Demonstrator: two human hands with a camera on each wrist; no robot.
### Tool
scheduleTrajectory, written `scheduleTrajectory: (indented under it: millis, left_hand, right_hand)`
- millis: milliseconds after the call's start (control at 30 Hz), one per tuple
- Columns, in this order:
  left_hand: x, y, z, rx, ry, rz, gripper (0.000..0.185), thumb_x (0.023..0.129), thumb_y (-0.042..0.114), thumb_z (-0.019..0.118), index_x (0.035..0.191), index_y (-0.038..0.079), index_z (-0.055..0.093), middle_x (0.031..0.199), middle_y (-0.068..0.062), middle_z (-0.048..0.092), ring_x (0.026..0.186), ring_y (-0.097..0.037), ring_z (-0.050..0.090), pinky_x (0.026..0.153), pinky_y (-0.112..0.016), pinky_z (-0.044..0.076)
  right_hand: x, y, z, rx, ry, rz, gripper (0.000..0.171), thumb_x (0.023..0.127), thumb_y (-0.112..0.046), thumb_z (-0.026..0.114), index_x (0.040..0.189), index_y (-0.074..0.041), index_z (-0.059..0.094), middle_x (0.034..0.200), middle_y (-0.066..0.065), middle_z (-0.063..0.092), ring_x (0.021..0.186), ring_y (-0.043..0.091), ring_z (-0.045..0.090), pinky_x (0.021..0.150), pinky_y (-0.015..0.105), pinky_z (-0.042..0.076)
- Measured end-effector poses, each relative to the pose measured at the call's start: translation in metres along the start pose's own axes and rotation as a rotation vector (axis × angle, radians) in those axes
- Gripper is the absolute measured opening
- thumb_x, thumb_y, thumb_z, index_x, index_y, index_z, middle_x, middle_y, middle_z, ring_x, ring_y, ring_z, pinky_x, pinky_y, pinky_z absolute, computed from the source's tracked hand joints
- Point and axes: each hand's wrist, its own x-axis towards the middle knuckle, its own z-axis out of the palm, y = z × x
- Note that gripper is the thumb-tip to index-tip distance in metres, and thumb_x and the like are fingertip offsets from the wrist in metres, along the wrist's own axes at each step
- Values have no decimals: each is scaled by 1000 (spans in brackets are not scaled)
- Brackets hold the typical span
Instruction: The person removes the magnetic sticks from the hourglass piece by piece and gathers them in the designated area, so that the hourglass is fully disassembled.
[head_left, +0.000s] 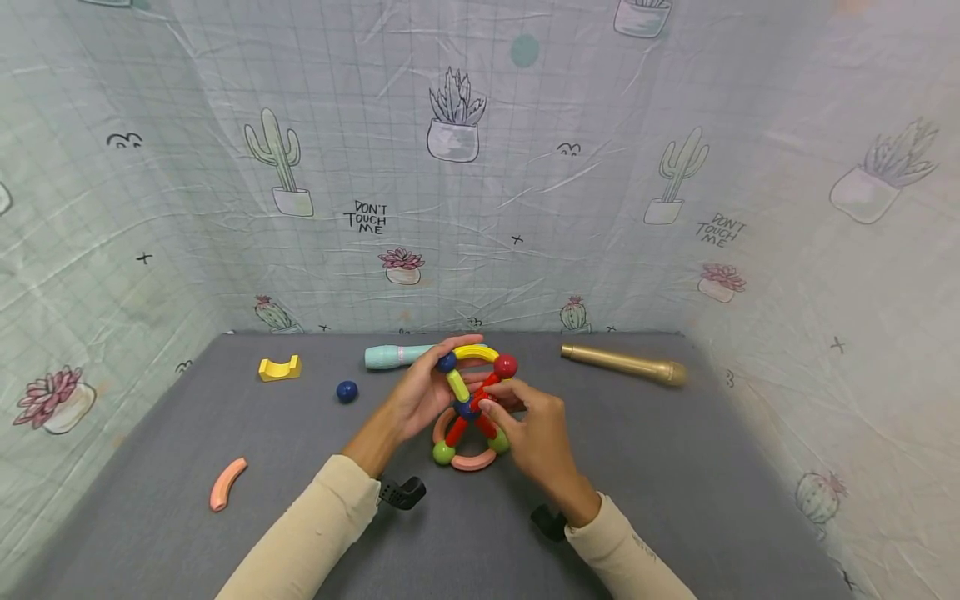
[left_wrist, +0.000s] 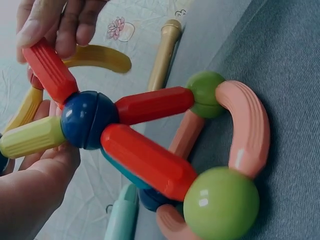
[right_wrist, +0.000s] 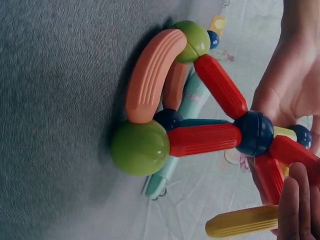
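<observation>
A magnetic ball-and-rod model stands on the table, its base a ring of salmon curved rods joined by green balls. Red rods lean up from it to a dark blue ball. Above are a yellow-green rod, a yellow curved rod and a red ball. My left hand holds the upper part from behind and the left. My right hand pinches an upper red rod; beside its fingers, another yellow curved rod sticks out.
Toward the back lie a mint microphone-shaped object, partly behind my left hand, and a gold microphone-shaped one. At the left are a yellow notched block, a loose blue ball and a salmon curved rod. A patterned cloth rises behind.
</observation>
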Motion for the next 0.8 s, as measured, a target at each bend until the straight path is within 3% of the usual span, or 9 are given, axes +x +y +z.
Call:
scheduleTrajectory:
  millis: [200, 433, 633, 800]
  left_hand:
    - [0, -1, 5, -24, 25, -2, 55, 117, 42, 31, 162, 11, 41, 149, -11, 57, 145, -43, 54, 123, -52, 41]
    - [2, -3, 7, -39, 28, 5, 53, 117, 41, 32, 160, 12, 44, 148, -9, 58, 146, -45, 52, 126, -55, 36]
    - [0, -3, 7, -36, 50, 1, 54, 117, 42, 33, 160, 12, 46, 146, -11, 61, 143, -44, 56, 127, -62, 30]
    - [0, -2, 7, -37, 52, 6, 53, 117, 40, 33, 159, 10, 47, 146, -12, 62, 139, -41, 61, 128, -61, 29]
  right_hand:
    - [-1, 2, 1, 77, 15, 95, 20, 95, -27, 82, 110, -14, 79, 95, -6, 80, 79, 7, 75, 70, 29, 62]
    - [-5, 5, -5, 146, 37, 69, 21, 94, -25, 82, 113, -15, 80, 100, -1, 81, 82, 14, 76, 73, 30, 62]
    - [-4, 10, -29, 146, 44, 94, 21, 94, -22, 82, 113, -13, 81, 102, 0, 82, 84, 16, 76, 77, 27, 62]
    - [-7, 28, -57, 122, 70, 128, 19, 92, -18, 84, 111, -16, 83, 102, 3, 81, 82, 14, 75, 74, 23, 61]
